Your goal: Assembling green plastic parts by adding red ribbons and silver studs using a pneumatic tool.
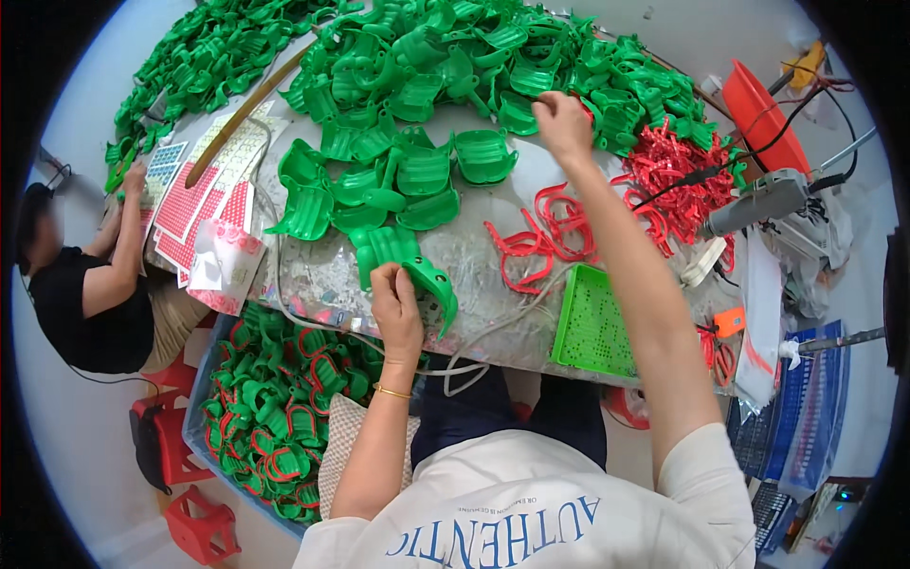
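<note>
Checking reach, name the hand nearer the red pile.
Right: the right hand is left of the red pile; the left hand is farther left, holding a green piece.

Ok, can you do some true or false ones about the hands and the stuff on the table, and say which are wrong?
1. The left hand holds a green plastic piece. True.
2. The right hand rests on a red stool. False: it is out over the table, at the big green pile.
3. A gold-coloured bracelet is on the left wrist. True.
4. The shallow tray is blue. False: it is green.
5. The tangled red strips lie left of the left hand. False: they lie right of it.
</note>
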`<state>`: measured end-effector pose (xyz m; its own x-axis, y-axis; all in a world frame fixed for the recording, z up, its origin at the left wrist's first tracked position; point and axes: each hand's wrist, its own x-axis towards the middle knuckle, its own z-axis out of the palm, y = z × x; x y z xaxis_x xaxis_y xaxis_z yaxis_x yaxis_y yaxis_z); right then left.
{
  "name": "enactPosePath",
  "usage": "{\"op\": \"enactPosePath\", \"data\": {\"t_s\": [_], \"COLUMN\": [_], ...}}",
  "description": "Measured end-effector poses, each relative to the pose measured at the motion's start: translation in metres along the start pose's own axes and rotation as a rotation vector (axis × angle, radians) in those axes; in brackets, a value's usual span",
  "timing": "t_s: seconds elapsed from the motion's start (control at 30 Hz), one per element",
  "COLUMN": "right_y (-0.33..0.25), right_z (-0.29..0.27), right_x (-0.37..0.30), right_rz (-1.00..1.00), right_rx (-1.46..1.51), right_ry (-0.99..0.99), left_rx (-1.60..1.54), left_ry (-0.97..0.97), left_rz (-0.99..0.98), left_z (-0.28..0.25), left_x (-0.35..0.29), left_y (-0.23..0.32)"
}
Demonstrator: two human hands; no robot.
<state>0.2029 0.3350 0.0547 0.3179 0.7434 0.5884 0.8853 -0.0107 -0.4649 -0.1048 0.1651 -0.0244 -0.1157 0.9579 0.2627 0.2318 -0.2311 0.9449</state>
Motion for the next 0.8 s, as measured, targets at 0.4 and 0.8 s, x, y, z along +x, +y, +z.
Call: {"op": "enactPosePath", "data": {"t_s": [0.4,0.8], "right_y": [0.086,0.112], "right_z": [0.014,0.04], "right_x": [0.107,0.091], "right_rz": [0.139,-0.079], "right_rx": [-0.63,-0.698], "right_ry": [-0.517,-0.5], "left_rx": [0.082,0.117], "left_ry": [-0.016,-0.015], "left_rz": [0.069,0.091], "left_z": [0.006,0.004], "left_x": [0.0,-0.001], "left_y": [-0.004,-0.011]}}
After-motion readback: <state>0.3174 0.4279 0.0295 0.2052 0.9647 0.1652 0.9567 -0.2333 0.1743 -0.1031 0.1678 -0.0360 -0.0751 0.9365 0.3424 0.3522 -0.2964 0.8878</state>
